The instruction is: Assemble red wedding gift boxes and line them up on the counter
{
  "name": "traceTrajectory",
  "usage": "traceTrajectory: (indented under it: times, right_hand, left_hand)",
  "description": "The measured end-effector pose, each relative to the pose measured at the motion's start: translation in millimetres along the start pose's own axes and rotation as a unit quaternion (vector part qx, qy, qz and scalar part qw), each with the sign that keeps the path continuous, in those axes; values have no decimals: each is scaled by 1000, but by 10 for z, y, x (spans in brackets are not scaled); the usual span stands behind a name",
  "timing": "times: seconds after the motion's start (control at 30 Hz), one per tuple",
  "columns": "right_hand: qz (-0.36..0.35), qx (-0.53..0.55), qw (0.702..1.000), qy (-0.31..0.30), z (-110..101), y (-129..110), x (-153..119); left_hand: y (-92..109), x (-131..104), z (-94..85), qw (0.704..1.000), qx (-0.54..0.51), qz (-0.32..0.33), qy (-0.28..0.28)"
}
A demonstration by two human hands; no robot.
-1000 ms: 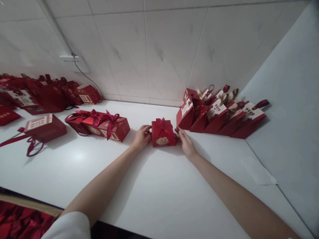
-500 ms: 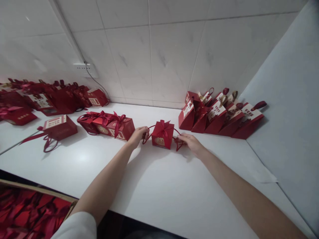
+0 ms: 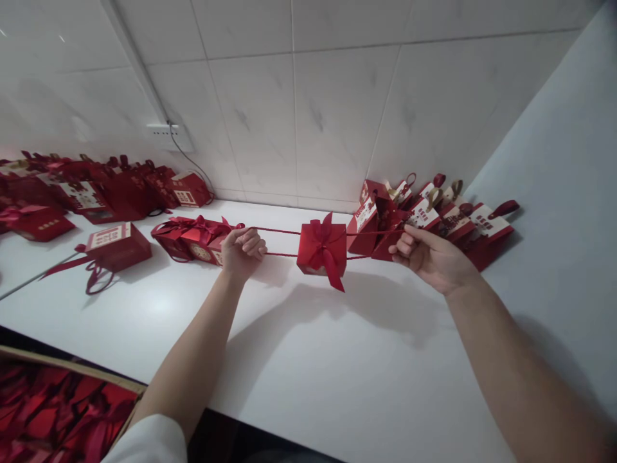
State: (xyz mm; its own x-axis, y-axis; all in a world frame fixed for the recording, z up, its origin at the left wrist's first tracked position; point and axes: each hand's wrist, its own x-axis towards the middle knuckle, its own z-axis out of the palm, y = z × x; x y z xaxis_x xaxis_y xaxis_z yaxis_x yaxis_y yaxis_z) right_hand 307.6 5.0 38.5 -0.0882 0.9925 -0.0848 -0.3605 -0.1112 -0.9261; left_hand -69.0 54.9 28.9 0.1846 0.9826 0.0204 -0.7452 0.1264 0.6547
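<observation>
A small red gift box (image 3: 308,247) with a red ribbon bow (image 3: 324,247) on top hangs between my hands, raised above the white table (image 3: 308,360), its shadow below. Red cord handles stretch out taut from both its sides. My left hand (image 3: 243,252) is closed around the left cord (image 3: 279,231). On the other side my right hand (image 3: 429,257) pinches the right cord (image 3: 366,233). Behind my left hand stands a row of red boxes with bows (image 3: 193,241), partly covered by it.
Red boxes with ribbon loops (image 3: 434,222) stand at the back right, by the side panel. More red boxes (image 3: 110,193) crowd the back left. One box (image 3: 118,247) lies nearer with its cord loose. A carton (image 3: 130,418) of red boxes sits lower left. A socket strip (image 3: 168,137) is on the wall.
The gift box has risen off the table and tipped so its bow faces me more. My hands have moved up and apart, the right one farther, pulling the cords taut.
</observation>
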Motion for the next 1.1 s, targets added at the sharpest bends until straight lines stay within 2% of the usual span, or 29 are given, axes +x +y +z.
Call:
traceTrajectory:
  times: [0.37, 0.5, 0.67, 1.0, 1.1]
  right_hand:
    - [31, -17, 999, 19, -48, -23, 1]
    - [3, -42, 999, 31, -50, -28, -23]
    - [-38, -74, 995, 50, -46, -38, -49]
    - [-30, -112, 993, -32, -18, -110, -131]
    - [-49, -137, 986, -79, 59, -106, -186]
  left_hand:
    - [44, 6, 45, 999, 31, 13, 37]
    - [26, 15, 36, 997, 52, 16, 48]
    - [-5, -14, 0, 997, 60, 32, 21]
    - [-30, 41, -115, 998, 55, -1, 1]
    - [-10, 33, -71, 995, 87, -7, -39]
